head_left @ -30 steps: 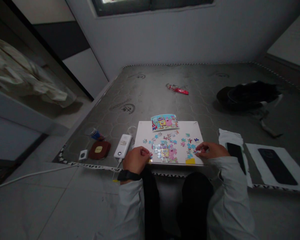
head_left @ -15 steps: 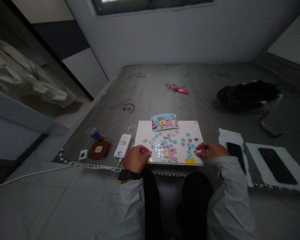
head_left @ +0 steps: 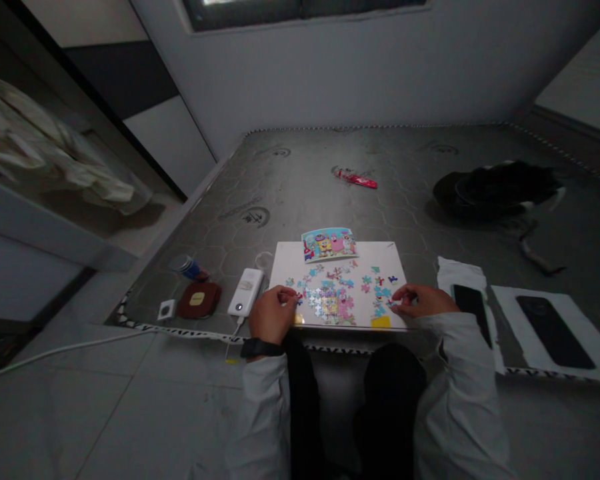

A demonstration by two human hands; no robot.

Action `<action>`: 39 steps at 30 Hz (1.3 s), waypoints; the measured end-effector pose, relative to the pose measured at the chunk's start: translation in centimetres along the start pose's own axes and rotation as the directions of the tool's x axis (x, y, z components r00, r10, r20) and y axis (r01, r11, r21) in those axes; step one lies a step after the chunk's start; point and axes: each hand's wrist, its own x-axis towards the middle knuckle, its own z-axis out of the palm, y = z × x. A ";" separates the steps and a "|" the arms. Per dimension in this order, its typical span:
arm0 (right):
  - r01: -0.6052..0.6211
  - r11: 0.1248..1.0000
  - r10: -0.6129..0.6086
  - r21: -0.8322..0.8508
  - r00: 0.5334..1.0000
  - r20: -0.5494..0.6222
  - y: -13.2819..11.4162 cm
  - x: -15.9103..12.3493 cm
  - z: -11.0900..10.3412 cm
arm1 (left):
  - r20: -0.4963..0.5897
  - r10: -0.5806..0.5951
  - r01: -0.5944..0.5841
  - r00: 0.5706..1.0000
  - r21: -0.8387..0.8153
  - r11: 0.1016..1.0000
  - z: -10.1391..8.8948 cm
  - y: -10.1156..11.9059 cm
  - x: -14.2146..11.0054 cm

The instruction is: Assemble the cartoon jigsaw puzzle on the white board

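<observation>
Curling at one puzzle board's (head_left: 370,253) pieces (head_left: 330,303), left hand (head_left: 274,315) and right hand (head_left: 423,300) hide whether either grips one.

Nothing is readable: the label on the power bank (head_left: 245,292) is blurred.

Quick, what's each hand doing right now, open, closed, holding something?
Left hand: closed to a pinch at the jigsaw pieces; too small to tell if it holds one.
Right hand: also pinched closed at the jigsaw pieces; hold unclear too.
</observation>
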 end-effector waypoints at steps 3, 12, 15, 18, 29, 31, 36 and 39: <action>0.008 1.000 -0.008 -0.006 1.000 -0.011 0.0 0.0 0.0 | -0.034 -0.027 0.026 0.999 -0.026 0.999 0.2 0.2 0.1; 0.003 1.000 -0.003 -0.005 1.000 0.008 0.1 0.0 0.0 | -0.115 -0.039 0.033 0.993 -0.057 0.998 0.7 0.4 0.2; 0.020 1.000 -0.020 0.006 1.000 -0.015 0.2 -0.1 0.1 | -0.104 -0.036 0.032 0.994 -0.042 0.999 0.6 0.5 0.2; 0.029 1.000 -0.029 0.007 0.999 -0.016 0.3 0.0 0.2 | -0.095 -0.032 0.029 0.995 -0.033 0.999 0.5 0.6 0.1; -0.014 1.000 0.014 -0.009 1.000 0.003 -0.3 -0.1 -0.1 | -0.086 -0.045 0.041 0.995 -0.044 0.998 0.5 0.4 0.2; -0.008 1.000 0.008 -0.007 1.000 0.000 -0.3 -0.2 -0.2 | -0.084 -0.042 0.039 0.996 -0.032 0.999 0.4 0.4 0.1; -0.004 1.000 0.004 -0.003 1.000 0.012 0.0 -0.1 -0.2 | -0.017 -0.020 0.020 1.000 0.017 1.000 -0.1 -0.1 0.0; 0.006 1.000 -0.006 0.005 1.000 0.004 0.2 0.0 -0.2 | 0.026 -0.034 0.033 0.999 0.046 0.998 -0.4 -0.2 -0.1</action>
